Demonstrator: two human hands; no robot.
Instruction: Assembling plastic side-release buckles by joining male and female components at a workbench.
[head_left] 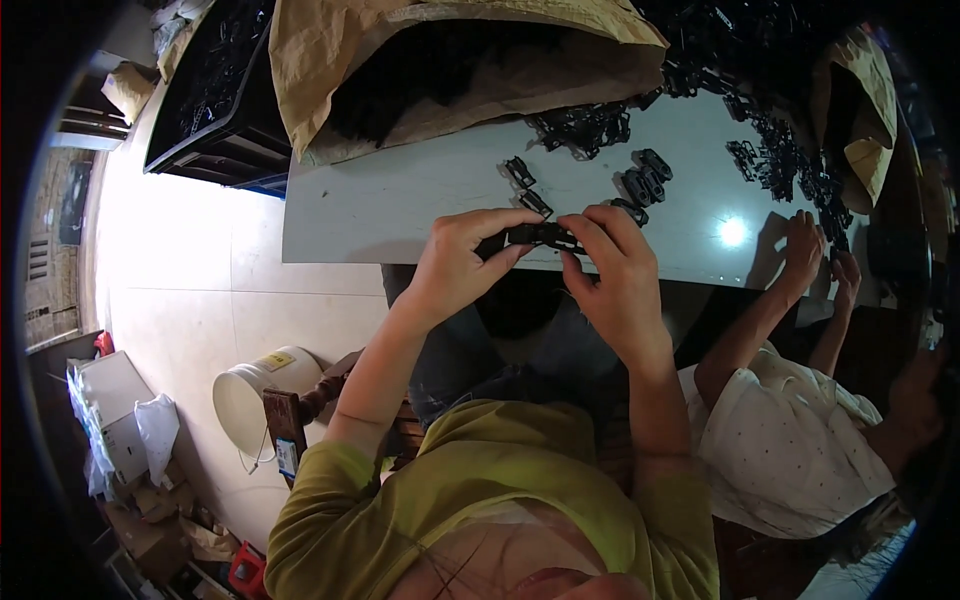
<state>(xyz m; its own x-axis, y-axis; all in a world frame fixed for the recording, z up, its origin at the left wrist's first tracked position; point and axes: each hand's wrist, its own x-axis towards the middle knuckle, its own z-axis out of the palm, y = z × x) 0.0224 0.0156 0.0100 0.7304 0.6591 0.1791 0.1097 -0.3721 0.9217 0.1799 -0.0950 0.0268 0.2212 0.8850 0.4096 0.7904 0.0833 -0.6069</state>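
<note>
My left hand (462, 262) and my right hand (618, 272) meet over the near edge of a white table (400, 200). Between their fingertips they pinch a small black plastic part (540, 236), one hand at each end. Just beyond it on the table lie a few loose black plastic pieces (640, 182) and a denser heap of them (585, 127).
A large open brown paper sack (450, 70) lies at the table's far side. A black crate (215, 90) stands to the left. Another person in a white top (790, 440) sits at my right, hands (815, 255) by more black parts. A white bucket (262, 395) stands on the tiled floor.
</note>
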